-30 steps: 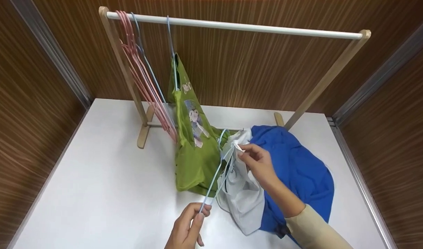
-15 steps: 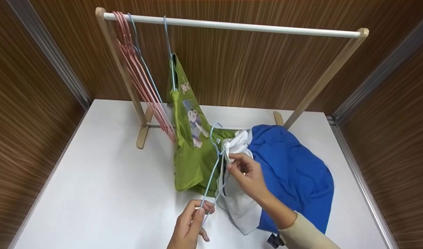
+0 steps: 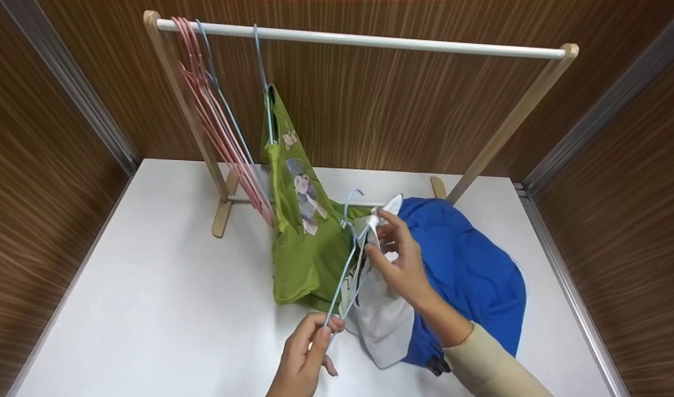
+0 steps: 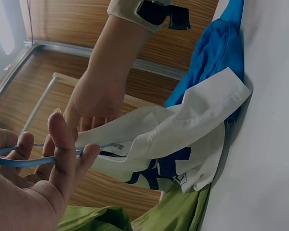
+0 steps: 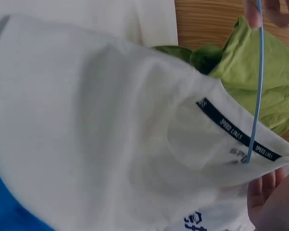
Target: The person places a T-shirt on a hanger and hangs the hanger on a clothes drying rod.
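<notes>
Light-blue wire hanger [image 3: 344,275] sits in the left hand [image 3: 303,353], thumb and fingers curled round its lower end, hook up, off the rod. Right hand [image 3: 400,264] pinches the white shirt [image 3: 386,325] near the neckline, just beside the hanger's neck. Shirt is bunched, its lower part hanging down toward the white tabletop [image 3: 149,303]. Right wrist view: hanger wire passes the collar edge, across dark neck tape [image 5: 231,127] lettered SPEED LINES. Blue fabric [image 3: 463,259] heaped against the shirt, right side; cannot tell if same garment. Green shirt [image 3: 295,270] with printed figure just left of the held hanger, on its own blue hanger. Pink hangers [image 3: 197,77] bunched at left end of the rack's white rod [image 3: 370,40], another blue hanger [image 3: 205,41] beside them. Beige sleeve [image 3: 491,358] on right arm.
</notes>
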The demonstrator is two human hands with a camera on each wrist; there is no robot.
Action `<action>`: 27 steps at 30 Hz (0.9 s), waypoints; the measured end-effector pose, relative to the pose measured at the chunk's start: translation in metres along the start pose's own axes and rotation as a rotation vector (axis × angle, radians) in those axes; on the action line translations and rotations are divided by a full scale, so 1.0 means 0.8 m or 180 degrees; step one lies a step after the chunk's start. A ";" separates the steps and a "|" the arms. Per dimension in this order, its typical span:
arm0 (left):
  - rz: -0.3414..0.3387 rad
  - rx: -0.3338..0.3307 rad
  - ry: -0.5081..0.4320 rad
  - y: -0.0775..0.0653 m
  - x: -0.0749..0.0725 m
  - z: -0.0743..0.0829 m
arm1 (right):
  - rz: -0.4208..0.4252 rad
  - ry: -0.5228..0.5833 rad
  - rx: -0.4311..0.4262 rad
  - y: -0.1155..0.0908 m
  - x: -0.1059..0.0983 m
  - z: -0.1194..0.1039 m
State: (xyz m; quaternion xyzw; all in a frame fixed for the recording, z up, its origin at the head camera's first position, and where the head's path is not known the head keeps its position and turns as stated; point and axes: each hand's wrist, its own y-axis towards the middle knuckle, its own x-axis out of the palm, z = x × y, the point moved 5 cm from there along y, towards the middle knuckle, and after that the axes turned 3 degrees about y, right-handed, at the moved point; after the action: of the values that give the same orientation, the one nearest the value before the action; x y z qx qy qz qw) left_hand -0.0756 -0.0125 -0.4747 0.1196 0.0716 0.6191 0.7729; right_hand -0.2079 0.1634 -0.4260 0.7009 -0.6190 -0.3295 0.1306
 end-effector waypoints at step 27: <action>0.0032 0.0242 0.0552 0.052 0.023 0.034 | -0.0743 0.0010 -0.0287 0.060 -0.023 -0.040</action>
State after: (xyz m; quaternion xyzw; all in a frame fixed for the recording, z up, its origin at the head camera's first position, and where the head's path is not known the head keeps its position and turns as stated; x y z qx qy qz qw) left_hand -0.1033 0.0116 -0.4364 0.0952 0.1611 0.6278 0.7556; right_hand -0.2257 0.1640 -0.3678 0.7621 -0.5175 -0.3688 0.1237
